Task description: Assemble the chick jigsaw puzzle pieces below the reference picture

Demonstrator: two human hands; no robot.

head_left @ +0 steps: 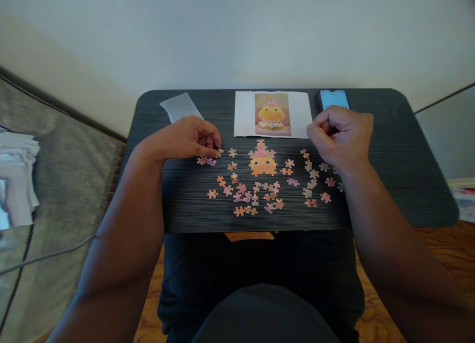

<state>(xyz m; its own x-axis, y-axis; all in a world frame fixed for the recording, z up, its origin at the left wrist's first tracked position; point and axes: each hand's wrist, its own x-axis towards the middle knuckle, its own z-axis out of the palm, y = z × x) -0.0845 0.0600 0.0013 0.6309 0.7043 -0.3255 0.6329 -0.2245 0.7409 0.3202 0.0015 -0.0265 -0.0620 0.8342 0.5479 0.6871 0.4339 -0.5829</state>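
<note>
My left hand (195,137) is over the left side of the loose pieces, its thumb and fingers closed on a small pale puzzle piece (220,153). Just below its fingertips lie a few pink and purple pieces (211,162). My right hand (339,135) is curled closed beside the right edge of the picture sheet; whatever its fingers hold, if anything, is hidden. Between the hands is a joined section of puzzle (263,163), showing a yellow face with a pink hat. Several loose puzzle pieces (247,197) are scattered below and to the right of it.
A printed reference sheet (245,113) lies behind the joined section on the dark table (401,160). At the back left is a translucent plastic bag (182,107). A lit phone (334,97) lies behind my right hand. A grey couch (67,150) with papers stands at the left.
</note>
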